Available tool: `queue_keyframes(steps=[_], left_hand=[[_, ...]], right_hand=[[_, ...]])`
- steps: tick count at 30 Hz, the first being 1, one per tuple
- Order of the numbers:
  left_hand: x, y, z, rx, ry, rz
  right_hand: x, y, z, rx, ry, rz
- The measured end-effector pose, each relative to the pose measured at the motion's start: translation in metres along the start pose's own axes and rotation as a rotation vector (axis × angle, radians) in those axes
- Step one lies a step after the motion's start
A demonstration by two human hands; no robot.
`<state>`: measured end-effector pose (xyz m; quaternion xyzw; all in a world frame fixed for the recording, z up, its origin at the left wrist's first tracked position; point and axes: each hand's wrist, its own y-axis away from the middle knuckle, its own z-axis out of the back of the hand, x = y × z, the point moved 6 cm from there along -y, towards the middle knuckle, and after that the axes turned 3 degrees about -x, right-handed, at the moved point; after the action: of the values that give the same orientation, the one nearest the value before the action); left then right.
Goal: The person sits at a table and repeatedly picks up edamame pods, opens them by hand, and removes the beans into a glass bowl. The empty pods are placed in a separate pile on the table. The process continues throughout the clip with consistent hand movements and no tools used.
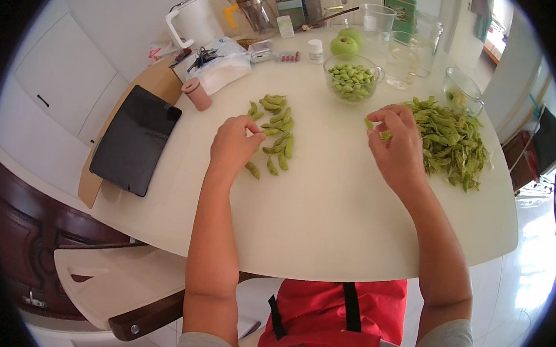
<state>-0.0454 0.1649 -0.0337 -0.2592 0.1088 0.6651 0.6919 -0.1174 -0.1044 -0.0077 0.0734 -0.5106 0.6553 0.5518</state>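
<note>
My left hand (233,141) is over the loose group of whole edamame pods (280,124) left of centre. Its thumb and index finger pinch the near end of one pod (272,132). My right hand (397,144) hovers at the left edge of a heap of green pods or husks (454,141), covering part of it. Between its bent fingers is a green pod piece (369,123); whether beans are in it I cannot tell. Behind and between the hands stands a glass cup (333,85) filled with shelled green beans (352,79).
Two green apples (344,46), a white pill bottle (315,52) and a glass jug (400,62) stand behind the cup. A tilted glass cup (463,91) is behind the heap. At left are a black tablet (137,139), a pink canister (196,94) and a white kettle (196,21).
</note>
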Motion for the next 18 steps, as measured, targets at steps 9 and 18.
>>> queue_keyframes(steps=[9, 18], left_hand=[[-0.013, 0.003, 0.008, -0.036, 0.356, 0.045], [-0.073, 0.038, -0.052, 0.477, 0.79, 0.126]], right_hand=[[0.0, 0.008, -0.015, 0.167, -0.109, -0.049], [0.013, 0.012, -0.026, 0.232, -0.132, 0.132]])
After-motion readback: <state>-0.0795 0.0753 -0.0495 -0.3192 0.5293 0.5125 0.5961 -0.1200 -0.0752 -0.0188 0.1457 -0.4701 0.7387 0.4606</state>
